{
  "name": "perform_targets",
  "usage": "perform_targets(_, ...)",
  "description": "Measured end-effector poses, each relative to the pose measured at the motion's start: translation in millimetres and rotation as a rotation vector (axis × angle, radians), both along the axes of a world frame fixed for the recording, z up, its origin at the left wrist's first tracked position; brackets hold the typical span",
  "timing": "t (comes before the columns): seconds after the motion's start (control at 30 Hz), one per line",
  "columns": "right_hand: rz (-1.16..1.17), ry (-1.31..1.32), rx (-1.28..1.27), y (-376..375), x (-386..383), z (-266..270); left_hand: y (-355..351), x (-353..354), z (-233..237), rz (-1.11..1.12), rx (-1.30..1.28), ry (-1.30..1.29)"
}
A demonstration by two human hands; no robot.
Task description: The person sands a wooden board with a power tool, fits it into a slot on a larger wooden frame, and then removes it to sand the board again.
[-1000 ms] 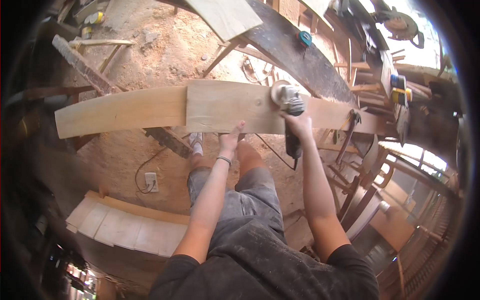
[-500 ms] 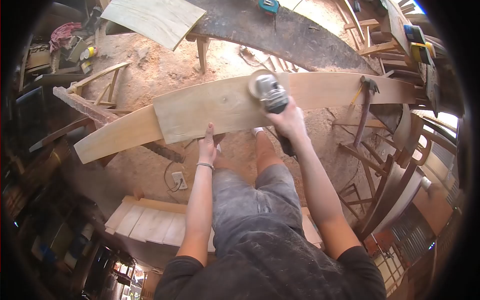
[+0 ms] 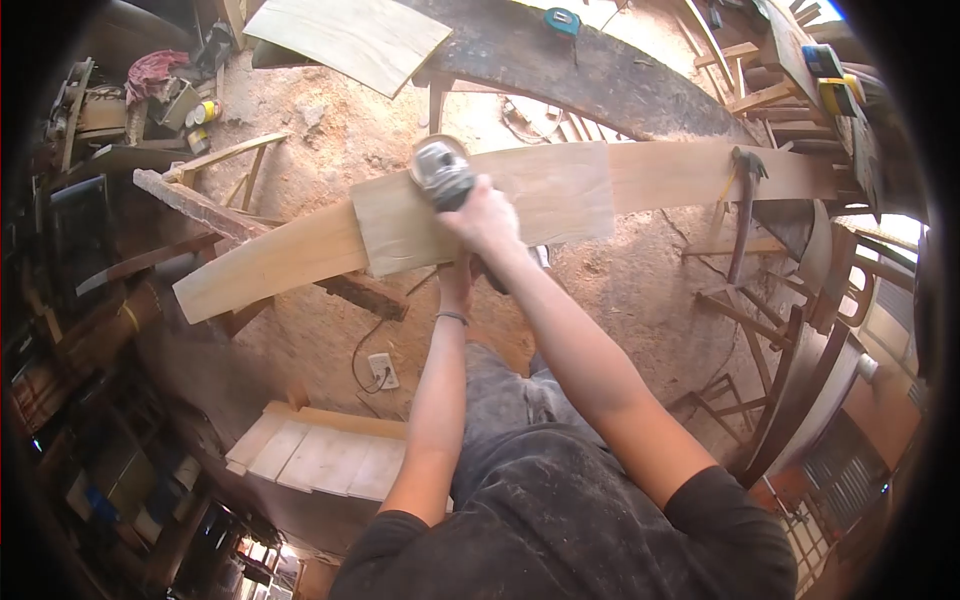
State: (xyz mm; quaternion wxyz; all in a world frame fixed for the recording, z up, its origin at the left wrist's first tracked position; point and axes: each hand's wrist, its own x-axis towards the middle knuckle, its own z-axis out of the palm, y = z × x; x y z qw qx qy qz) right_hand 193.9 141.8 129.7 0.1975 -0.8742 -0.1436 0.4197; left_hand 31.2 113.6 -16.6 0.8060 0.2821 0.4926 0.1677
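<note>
A person's right hand (image 3: pixel 487 215) is closed tight around the body of a grinder (image 3: pixel 440 172), its round head pressed flat near the far left corner of a pale board (image 3: pixel 560 195); the forearm crosses over the left hand (image 3: pixel 455 283), which reaches up to the board's near edge, though the crossing arm hides the fingers and it cannot be told whether they grip or only rest there. A thin band (image 3: pixel 452 317) circles the left wrist. The board lies on top of a long plank (image 3: pixel 270 260) that runs across the view from lower left to upper right, above a floor (image 3: pixel 640 290) thick with sawdust. A hammer (image 3: pixel 740 215) hangs by its head from the plank's right stretch, well apart from the hands. A white socket (image 3: pixel 381 370) with a cable lies on the floor below the board, and a teal tape measure (image 3: pixel 562 20) sits on a dark bench (image 3: pixel 600 75) beyond it
</note>
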Motion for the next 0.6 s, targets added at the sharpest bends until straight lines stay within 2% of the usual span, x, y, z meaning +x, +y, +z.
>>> perform_targets(0.07, 0.091, 0.007, 0.014, 30, -24, 5, -5, -8, -33, 0.051, 0.079, -0.099)
perform_targets(0.1, 0.137, 0.003, 0.032, 39, -31, 4, -5, -9, -38, -0.019, 0.187, -0.094)
perform_targets(0.17, 0.19, -0.002, 0.026, 40, -37, 0, 0, -19, -47, -0.084, 0.076, -0.04)
perform_targets(0.23, 0.205, -0.015, -0.02, 24, -23, 6, 4, -16, -29, -0.112, -0.013, -0.014)
perform_targets(0.33, 0.074, -0.121, -0.034, -34, 21, 10, 14, -1, 17, -0.194, -0.058, -0.041)
perform_targets(0.4, -0.011, -0.191, -0.103, -77, 49, 11, 15, -3, 15, -0.227, -0.083, -0.009)
perform_targets(0.47, -0.092, -0.224, -0.056, -121, 76, 7, 13, -2, 10, -0.242, -0.095, 0.003)
perform_targets(0.53, -0.277, -0.234, -0.131, -144, 91, 18, 13, -2, 8, -0.246, -0.088, 0.002)
perform_targets(0.6, -0.323, -0.197, -0.13, -154, 93, 12, 13, -1, 10, -0.24, -0.083, 0.022)
